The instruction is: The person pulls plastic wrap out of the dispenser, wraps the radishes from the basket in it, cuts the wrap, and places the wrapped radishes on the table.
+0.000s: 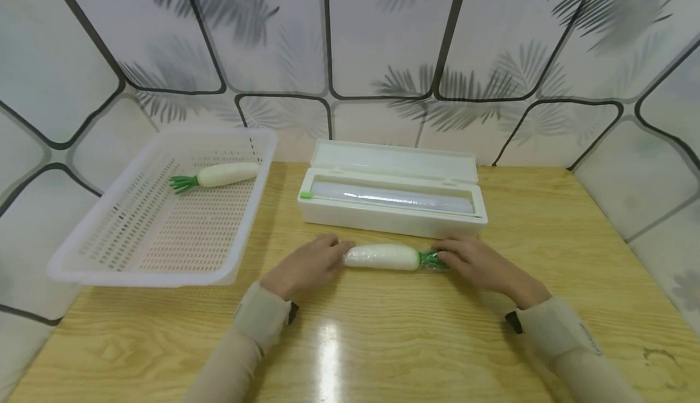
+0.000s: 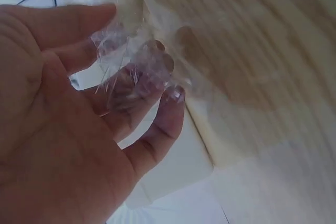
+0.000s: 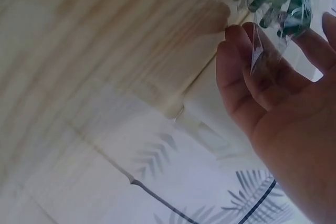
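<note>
A white radish with green stalks lies on the table, wrapped in clear plastic film. At its left end my left hand holds it; in the left wrist view the thumb and curled fingers of the left hand are around the crumpled film. My right hand holds the stalk end. In the right wrist view, the right hand's fingers curl behind the film-covered green stalks; its thumb is mostly out of frame.
Just behind the radish stands a white film box, lid raised, with a roll of film inside. A white plastic basket at the left holds another radish. Patterned cloth hangs behind the table.
</note>
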### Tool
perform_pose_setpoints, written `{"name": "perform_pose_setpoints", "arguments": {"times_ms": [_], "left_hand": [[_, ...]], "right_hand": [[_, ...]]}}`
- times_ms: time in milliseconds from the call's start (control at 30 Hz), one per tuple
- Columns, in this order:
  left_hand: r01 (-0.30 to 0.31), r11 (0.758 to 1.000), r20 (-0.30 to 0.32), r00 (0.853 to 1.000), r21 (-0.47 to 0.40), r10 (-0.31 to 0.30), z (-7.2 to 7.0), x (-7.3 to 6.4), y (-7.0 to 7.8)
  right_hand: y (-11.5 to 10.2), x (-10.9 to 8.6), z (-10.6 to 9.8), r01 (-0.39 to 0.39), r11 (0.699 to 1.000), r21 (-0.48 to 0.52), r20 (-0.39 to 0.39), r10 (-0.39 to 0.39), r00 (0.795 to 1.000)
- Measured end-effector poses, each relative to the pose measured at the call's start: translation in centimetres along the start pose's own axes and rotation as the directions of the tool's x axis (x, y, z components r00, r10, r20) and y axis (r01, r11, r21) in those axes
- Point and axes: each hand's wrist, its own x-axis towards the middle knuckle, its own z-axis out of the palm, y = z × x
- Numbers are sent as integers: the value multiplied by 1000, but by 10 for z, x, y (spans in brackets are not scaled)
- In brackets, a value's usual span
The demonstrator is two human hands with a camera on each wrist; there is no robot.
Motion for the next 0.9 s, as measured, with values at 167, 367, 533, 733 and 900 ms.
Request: {"name": "perform_pose_setpoints", "arguments": {"times_ms": [167,367,533,733,900], "left_hand": [[-4,999,-65,998,51,7,-5,-9,-4],[-26,995,-121,992,93,38,-7,-20,-8],[6,997,-112,994,78,3,-2,-17,-10],[14,998,-139,990,65,-5,3,-12,-11],[24,999,-142,990,40,-18,2,-12,-10]], "right_hand": [[2,-9,-10,-51,997,62,-22,52,998],[6,-19,-14,31,999,-34,-28,-32,999],[8,-18,-7,93,981,-171,-38,-101,994],[9,-11,0,49,982,-185,-51,-59,997],[12,-10,-2,-27,997,-68,-46,24,999]]}}
